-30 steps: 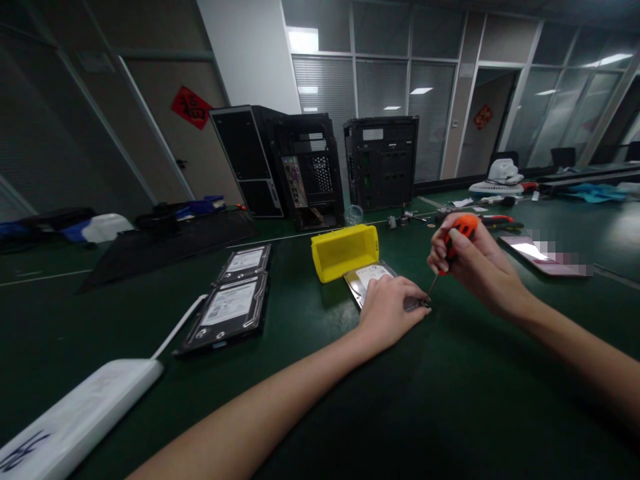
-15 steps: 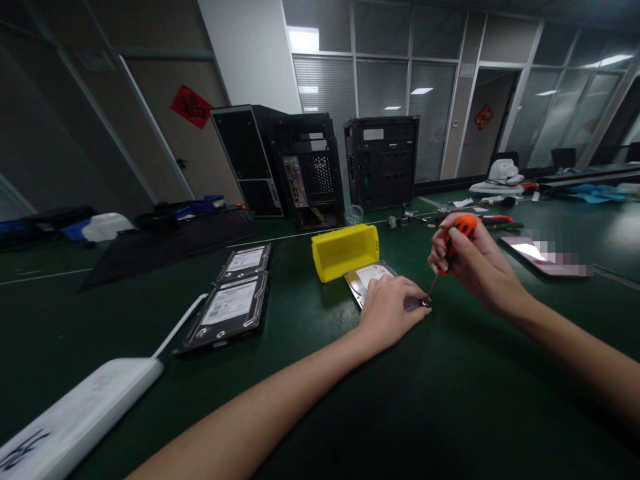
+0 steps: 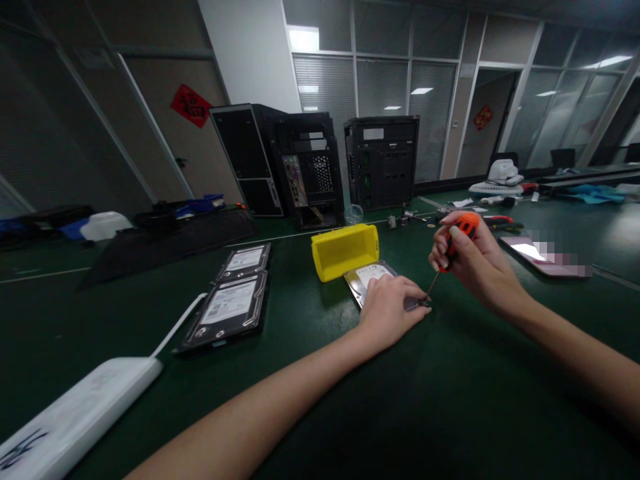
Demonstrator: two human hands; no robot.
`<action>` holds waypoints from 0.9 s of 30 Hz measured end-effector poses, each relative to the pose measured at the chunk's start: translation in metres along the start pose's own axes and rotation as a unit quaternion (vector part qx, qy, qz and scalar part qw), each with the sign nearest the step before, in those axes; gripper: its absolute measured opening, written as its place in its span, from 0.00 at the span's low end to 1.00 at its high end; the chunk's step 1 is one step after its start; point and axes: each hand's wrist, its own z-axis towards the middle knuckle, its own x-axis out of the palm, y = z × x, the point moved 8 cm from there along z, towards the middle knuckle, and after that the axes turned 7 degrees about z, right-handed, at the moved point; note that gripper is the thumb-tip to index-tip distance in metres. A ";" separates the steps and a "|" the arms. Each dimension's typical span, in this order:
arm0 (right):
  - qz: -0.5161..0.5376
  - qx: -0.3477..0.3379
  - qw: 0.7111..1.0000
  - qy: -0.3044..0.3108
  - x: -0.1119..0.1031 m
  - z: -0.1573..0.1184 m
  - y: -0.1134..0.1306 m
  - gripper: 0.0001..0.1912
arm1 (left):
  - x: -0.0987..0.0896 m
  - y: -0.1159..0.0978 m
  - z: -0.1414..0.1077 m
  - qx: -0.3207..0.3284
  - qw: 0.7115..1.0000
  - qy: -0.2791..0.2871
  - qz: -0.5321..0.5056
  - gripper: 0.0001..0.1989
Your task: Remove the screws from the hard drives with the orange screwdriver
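Note:
A silver hard drive (image 3: 357,283) with a white label lies on the green table. Across its near part rests my left hand (image 3: 390,308), fingers closed over the drive and hiding much of it. In my right hand (image 3: 473,257) is a screwdriver (image 3: 467,225) with an orange and black handle. Its shaft slants down to the drive's right corner, beside my left fingertips; whatever the tip meets there is too small to make out. Touching or just behind the drive, a yellow plastic bin (image 3: 345,252) lies with its opening toward me.
Two dark hard drives (image 3: 231,303) lie end to end on the left. A white power strip (image 3: 85,417) is at the near left. Black computer cases (image 3: 383,163) stand at the back. A phone (image 3: 547,257) lies right of my right hand, near pliers (image 3: 497,220).
Almost nothing differs. The screwdriver and my right hand have shifted very slightly; my left hand stays on the hard drive.

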 end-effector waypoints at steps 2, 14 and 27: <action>-0.001 -0.001 1.000 -0.001 0.000 0.000 0.000 0.07 | 0.000 0.000 0.000 -0.001 1.000 0.001 0.001 0.09; 0.017 0.013 1.000 -0.016 -0.001 -0.001 -0.006 0.13 | 0.000 0.000 0.000 0.010 1.000 -0.002 0.001 0.09; -0.101 0.000 0.995 -0.011 -0.001 -0.001 -0.002 0.14 | -0.001 -0.002 0.000 -0.001 1.000 0.013 -0.011 0.09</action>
